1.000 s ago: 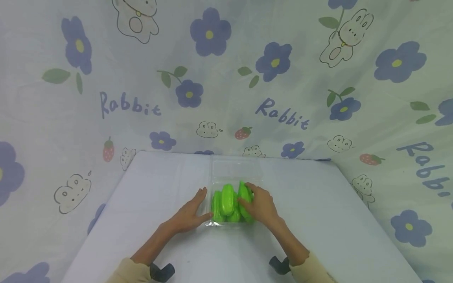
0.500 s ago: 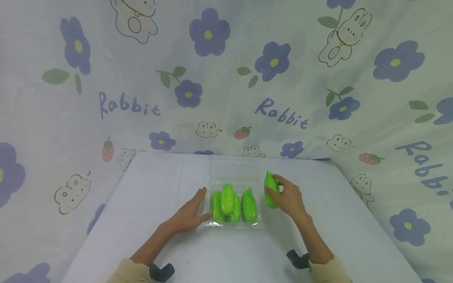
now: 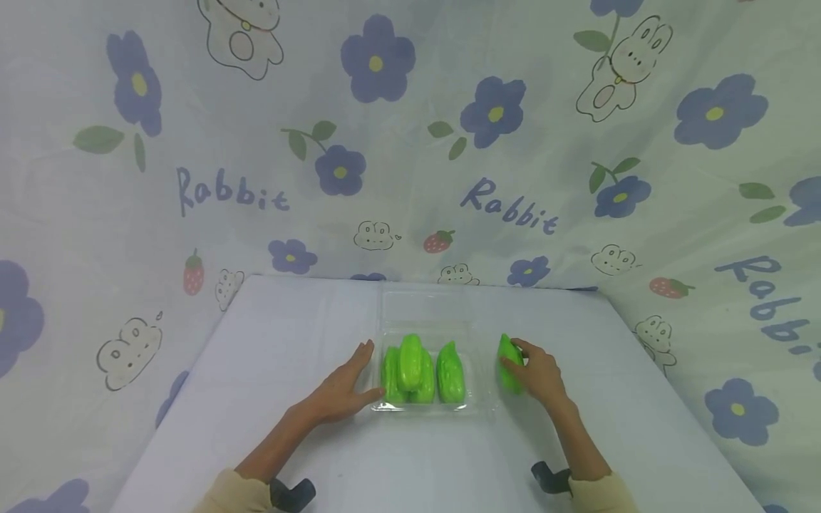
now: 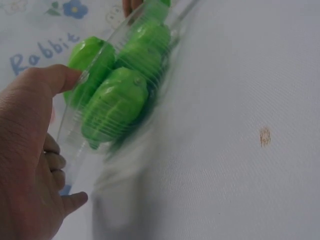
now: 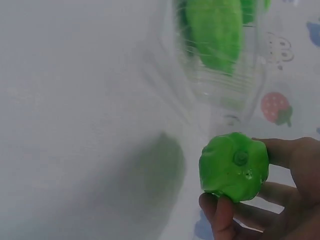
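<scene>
Green gourd now farther right, clamped in right fingers above white tabletop, left fingers apart, rabbit-print cloth behind.

In my head view I read one word, repeated on the cloth: "Rabbit", with a capital R and the rest in small letters, in a loose, handwritten-looking muted blue. The left print dips gently towards its end. The middle print slopes more clearly down to the right. The right print drops steeply, and I get it only as far as "Rabbi", since its end meets the edge of my view. In my left wrist view, one "Rabbit" print climbs to the right.
</scene>
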Tool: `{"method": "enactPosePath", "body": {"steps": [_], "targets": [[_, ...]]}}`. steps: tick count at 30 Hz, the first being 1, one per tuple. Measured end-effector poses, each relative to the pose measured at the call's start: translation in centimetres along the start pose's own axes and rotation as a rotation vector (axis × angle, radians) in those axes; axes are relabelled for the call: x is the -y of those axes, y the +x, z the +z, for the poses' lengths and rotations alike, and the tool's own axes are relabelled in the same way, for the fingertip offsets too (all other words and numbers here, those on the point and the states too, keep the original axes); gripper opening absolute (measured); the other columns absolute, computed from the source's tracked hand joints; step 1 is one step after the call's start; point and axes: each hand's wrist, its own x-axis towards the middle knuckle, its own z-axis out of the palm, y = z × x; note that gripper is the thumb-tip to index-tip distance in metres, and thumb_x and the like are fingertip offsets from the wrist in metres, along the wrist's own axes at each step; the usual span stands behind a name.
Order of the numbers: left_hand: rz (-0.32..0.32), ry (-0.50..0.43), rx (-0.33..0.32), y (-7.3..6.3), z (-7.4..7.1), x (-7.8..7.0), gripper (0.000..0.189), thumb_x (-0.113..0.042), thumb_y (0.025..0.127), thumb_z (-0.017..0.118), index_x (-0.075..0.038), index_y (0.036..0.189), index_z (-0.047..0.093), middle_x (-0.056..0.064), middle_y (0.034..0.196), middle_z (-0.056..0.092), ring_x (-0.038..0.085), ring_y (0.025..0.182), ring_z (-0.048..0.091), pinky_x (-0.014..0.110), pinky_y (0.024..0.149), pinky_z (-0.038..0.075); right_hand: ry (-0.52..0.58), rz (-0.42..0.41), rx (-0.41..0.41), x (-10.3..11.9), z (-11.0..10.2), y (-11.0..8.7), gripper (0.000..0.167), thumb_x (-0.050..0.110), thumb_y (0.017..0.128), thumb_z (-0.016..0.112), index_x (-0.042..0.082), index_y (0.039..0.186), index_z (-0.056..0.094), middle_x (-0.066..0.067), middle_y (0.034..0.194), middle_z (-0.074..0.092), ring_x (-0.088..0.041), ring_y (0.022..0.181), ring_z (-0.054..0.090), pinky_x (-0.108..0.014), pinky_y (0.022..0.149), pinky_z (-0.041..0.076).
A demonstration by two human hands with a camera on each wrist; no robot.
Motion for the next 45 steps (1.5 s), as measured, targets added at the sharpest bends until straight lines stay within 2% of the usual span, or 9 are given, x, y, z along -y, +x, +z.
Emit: {"method": "enactPosePath", "body": {"steps": [5, 10, 18, 23, 29, 33, 38, 42, 45], "targets": [[-0.003, 0.004, 0.004, 0.0, 0.1, 0.0, 0.097, -0.057, 0.089, 0.062, -0.008, 0.158, 0.014, 0.015, 0.162, 0.015, 0.030, 0.147, 0.017, 0.050, 0.116, 0.021, -0.021, 0.024, 0.044, -0.7, 1.3, 0.1, 0.058, 0.031, 0.090, 0.071, 0.001, 0.138, 0.055, -0.029, 0.120, 0.061, -0.034, 0.090, 0.065, -0.037, 0.062, 0.055], [-0.003, 0.002, 0.001, 0.0, 0.1, 0.1, 0.097, -0.057, 0.089, 0.062, -0.008, 0.158, 0.014, 0.016, 0.162, 0.015, 0.030, 0.147, 0.017, 0.050, 0.116, 0.021, -0.030, 0.030, 0.051, -0.8, 1.6, 0.1, 0.060, 0.034, 0.090, 0.071, 0.002, 0.138, 0.054, -0.030, 0.119, 0.061, -0.032, 0.087, 0.065, -0.039, 0.063, 0.055], [-0.017, -0.002, 0.001, 0.0, 0.1, 0.1, 0.097, -0.056, 0.089, 0.063, -0.009, 0.158, 0.013, 0.015, 0.162, 0.015, 0.030, 0.147, 0.017, 0.050, 0.116, 0.021, -0.036, 0.011, 0.053, -0.9, 1.4, 0.1, 0.062, 0.037, 0.089, 0.071, 0.005, 0.139, 0.054, -0.028, 0.118, 0.063, -0.039, 0.093, 0.066, -0.042, 0.062, 0.056], [-0.020, -0.006, 0.002, 0.0, 0.1, 0.1, 0.097, -0.055, 0.089, 0.063, -0.009, 0.158, 0.013, 0.016, 0.162, 0.014, 0.030, 0.147, 0.016, 0.050, 0.116, 0.021, -0.041, 0.013, 0.058, -0.8, 1.2, 0.2, 0.064, 0.039, 0.090, 0.070, 0.004, 0.140, 0.052, -0.029, 0.120, 0.062, -0.043, 0.100, 0.064, -0.048, 0.069, 0.057], [-0.023, -0.014, 0.002, 0.0, 0.1, 0.1, 0.098, -0.055, 0.088, 0.064, -0.009, 0.158, 0.013, 0.016, 0.162, 0.014, 0.031, 0.147, 0.016, 0.051, 0.116, 0.020, -0.083, 0.011, 0.055, -0.2, -0.1, 0.1, 0.067, 0.039, 0.090, 0.069, 0.001, 0.142, 0.049, -0.029, 0.127, 0.058, -0.048, 0.106, 0.061, -0.052, 0.069, 0.057], [-0.025, -0.005, 0.001, 0.0, 0.1, 0.1, 0.098, -0.055, 0.089, 0.064, -0.009, 0.158, 0.013, 0.015, 0.162, 0.014, 0.030, 0.147, 0.016, 0.050, 0.116, 0.020, -0.123, -0.010, 0.021, 0.9, -1.4, 0.3, 0.066, 0.037, 0.092, 0.068, 0.001, 0.143, 0.047, -0.028, 0.132, 0.056, -0.049, 0.107, 0.059, -0.054, 0.067, 0.056], [-0.030, -0.015, -0.003, -0.1, 0.1, 0.1, 0.097, -0.053, 0.089, 0.065, -0.009, 0.158, 0.013, 0.016, 0.162, 0.014, 0.031, 0.147, 0.016, 0.050, 0.116, 0.020, -0.108, -0.056, -0.032, 3.8, -2.4, 0.6, 0.063, 0.038, 0.094, 0.066, 0.005, 0.144, 0.047, -0.026, 0.131, 0.058, -0.046, 0.108, 0.061, -0.055, 0.072, 0.056], [-0.029, -0.015, -0.002, 0.0, 0.3, 0.0, 0.098, -0.055, 0.088, 0.064, -0.010, 0.158, 0.013, 0.015, 0.162, 0.014, 0.030, 0.147, 0.016, 0.050, 0.116, 0.020, -0.055, -0.119, -0.056, 7.0, -1.9, 0.4, 0.060, 0.039, 0.094, 0.066, 0.009, 0.143, 0.050, -0.021, 0.128, 0.062, -0.040, 0.106, 0.064, -0.053, 0.076, 0.056], [-0.026, -0.010, -0.006, -0.2, 0.3, 0.1, 0.098, -0.056, 0.089, 0.062, -0.009, 0.158, 0.012, 0.015, 0.162, 0.014, 0.029, 0.147, 0.015, 0.049, 0.116, 0.020, -0.010, -0.168, -0.045, 9.8, -0.6, 0.1, 0.058, 0.040, 0.094, 0.066, 0.012, 0.143, 0.051, -0.017, 0.126, 0.064, -0.036, 0.103, 0.066, -0.051, 0.076, 0.057]]}}
